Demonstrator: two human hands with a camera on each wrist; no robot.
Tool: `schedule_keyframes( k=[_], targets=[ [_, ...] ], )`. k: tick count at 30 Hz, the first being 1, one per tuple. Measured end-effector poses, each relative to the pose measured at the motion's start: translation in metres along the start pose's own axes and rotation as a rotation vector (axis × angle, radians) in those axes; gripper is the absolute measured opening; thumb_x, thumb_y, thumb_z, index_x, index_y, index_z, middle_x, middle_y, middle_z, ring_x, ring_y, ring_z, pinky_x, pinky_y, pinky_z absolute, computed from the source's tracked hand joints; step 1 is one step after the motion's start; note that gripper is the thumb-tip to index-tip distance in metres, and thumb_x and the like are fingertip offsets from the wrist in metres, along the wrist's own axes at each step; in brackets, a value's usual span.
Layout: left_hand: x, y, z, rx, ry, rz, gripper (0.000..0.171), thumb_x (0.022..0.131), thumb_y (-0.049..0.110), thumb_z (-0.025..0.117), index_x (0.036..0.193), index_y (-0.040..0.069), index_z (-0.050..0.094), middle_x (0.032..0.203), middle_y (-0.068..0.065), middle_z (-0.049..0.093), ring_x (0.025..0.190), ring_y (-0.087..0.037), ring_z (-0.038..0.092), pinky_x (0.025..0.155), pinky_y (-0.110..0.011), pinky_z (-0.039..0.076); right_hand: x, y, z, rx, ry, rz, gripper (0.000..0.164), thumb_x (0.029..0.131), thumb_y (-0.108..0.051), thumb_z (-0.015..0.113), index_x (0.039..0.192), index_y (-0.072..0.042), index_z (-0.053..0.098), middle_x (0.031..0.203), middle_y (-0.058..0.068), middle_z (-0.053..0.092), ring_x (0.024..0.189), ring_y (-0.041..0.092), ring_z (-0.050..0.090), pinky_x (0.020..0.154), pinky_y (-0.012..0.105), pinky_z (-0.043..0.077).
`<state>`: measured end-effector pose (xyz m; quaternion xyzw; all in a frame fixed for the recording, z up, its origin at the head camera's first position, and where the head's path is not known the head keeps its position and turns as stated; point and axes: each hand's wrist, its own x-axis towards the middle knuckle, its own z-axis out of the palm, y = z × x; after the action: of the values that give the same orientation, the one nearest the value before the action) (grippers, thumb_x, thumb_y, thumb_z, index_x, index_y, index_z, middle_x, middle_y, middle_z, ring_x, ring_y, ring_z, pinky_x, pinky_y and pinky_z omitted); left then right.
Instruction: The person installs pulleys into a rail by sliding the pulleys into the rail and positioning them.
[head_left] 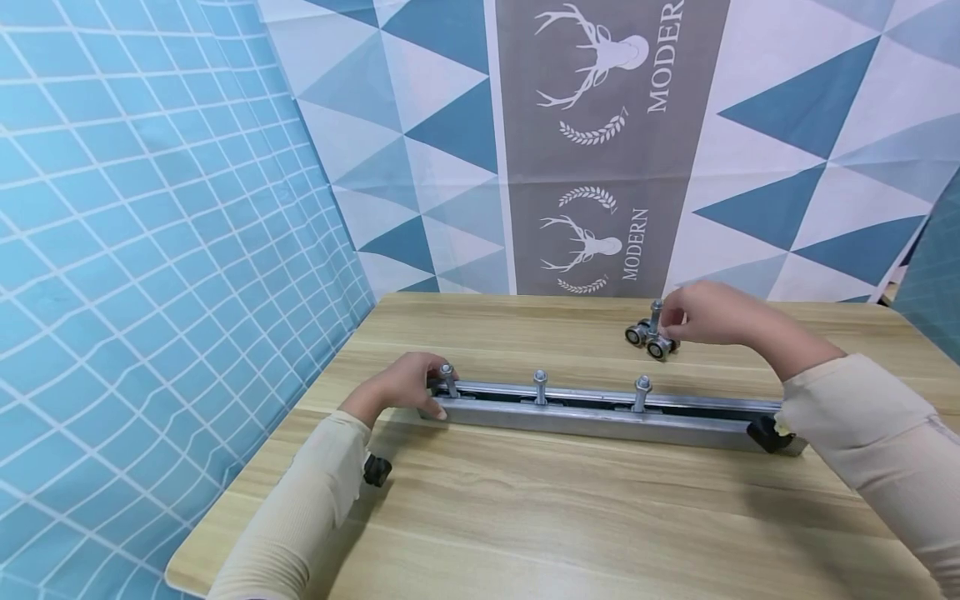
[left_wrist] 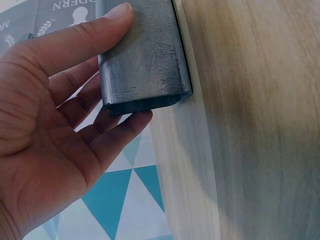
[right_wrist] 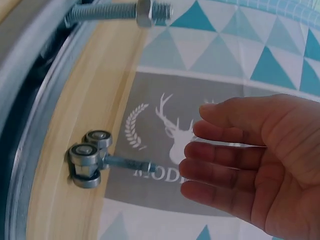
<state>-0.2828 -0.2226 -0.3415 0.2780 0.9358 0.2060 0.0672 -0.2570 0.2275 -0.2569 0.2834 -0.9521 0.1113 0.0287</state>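
A long grey metal channel rail [head_left: 570,422] lies across the table, its slot facing up. Three bolts with nuts [head_left: 540,385] stand upright out of the slot; whatever they are fixed to inside is mostly hidden. My left hand [head_left: 408,385] grips the rail's left end, thumb on the near side and fingers on the far side, as the left wrist view also shows. Behind the rail stands a loose roller trolley [right_wrist: 85,157], small wheels below and a bolt upright. My right hand [head_left: 708,315] is beside that bolt, fingers loosely bent; the right wrist view shows a gap between them.
The wooden table [head_left: 525,517] reaches back to a patterned curtain [head_left: 442,142] with triangles and deer heads. A blue checked cloth [head_left: 150,250] hangs along the left side. Black wrist-worn pieces [head_left: 377,471] show at both sleeves, the right one overlapping the rail's right end.
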Motion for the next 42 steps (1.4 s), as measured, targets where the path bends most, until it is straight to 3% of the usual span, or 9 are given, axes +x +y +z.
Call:
schedule_keyframes(
  k=[11, 16, 26, 34, 42],
  targets=[
    [0.000, 0.002, 0.000, -0.003, 0.003, -0.007, 0.054, 0.059, 0.014, 0.094, 0.107, 0.014, 0.071, 0.100, 0.003, 0.067, 0.095, -0.017, 0.060, 0.088, -0.039, 0.049, 0.018, 0.023, 0.005, -0.023, 0.044, 0.049, 0.007, 0.081, 0.001, 0.067, 0.085, 0.000, 0.073, 0.086, 0.010, 0.069, 0.080, 0.028, 0.061, 0.075, 0.051, 0.050],
    [0.000, 0.001, 0.001, 0.002, 0.006, 0.004, 0.054, 0.059, 0.014, 0.094, 0.108, 0.014, 0.071, 0.100, 0.003, 0.067, 0.096, -0.017, 0.060, 0.088, -0.039, 0.049, 0.023, 0.029, 0.006, -0.013, 0.058, 0.093, 0.012, 0.083, -0.001, 0.068, 0.093, 0.004, 0.072, 0.093, 0.017, 0.069, 0.088, 0.036, 0.062, 0.077, 0.053, 0.050],
    [0.000, 0.001, 0.001, 0.002, 0.005, 0.008, 0.053, 0.060, 0.014, 0.094, 0.107, 0.013, 0.071, 0.100, 0.004, 0.067, 0.094, -0.015, 0.060, 0.087, -0.039, 0.049, 0.034, 0.042, 0.020, -0.009, 0.095, 0.143, 0.020, 0.083, 0.002, 0.065, 0.100, 0.011, 0.070, 0.101, 0.027, 0.066, 0.089, 0.040, 0.063, 0.078, 0.053, 0.050],
    [-0.001, 0.000, 0.002, -0.003, 0.005, 0.004, 0.055, 0.059, 0.014, 0.094, 0.109, 0.013, 0.071, 0.100, 0.003, 0.067, 0.094, -0.015, 0.060, 0.088, -0.039, 0.049, 0.042, 0.045, 0.033, -0.023, 0.111, 0.152, 0.026, 0.086, 0.002, 0.062, 0.109, 0.013, 0.066, 0.105, 0.029, 0.065, 0.094, 0.043, 0.063, 0.080, 0.054, 0.050],
    [0.001, -0.001, 0.002, 0.000, 0.013, 0.011, 0.055, 0.059, 0.014, 0.094, 0.109, 0.013, 0.071, 0.101, 0.003, 0.067, 0.094, -0.015, 0.059, 0.086, -0.039, 0.049, 0.051, 0.044, 0.040, 0.023, 0.118, 0.207, 0.021, 0.087, 0.003, 0.056, 0.102, 0.012, 0.068, 0.103, 0.029, 0.065, 0.098, 0.046, 0.061, 0.083, 0.057, 0.048]
  ],
)
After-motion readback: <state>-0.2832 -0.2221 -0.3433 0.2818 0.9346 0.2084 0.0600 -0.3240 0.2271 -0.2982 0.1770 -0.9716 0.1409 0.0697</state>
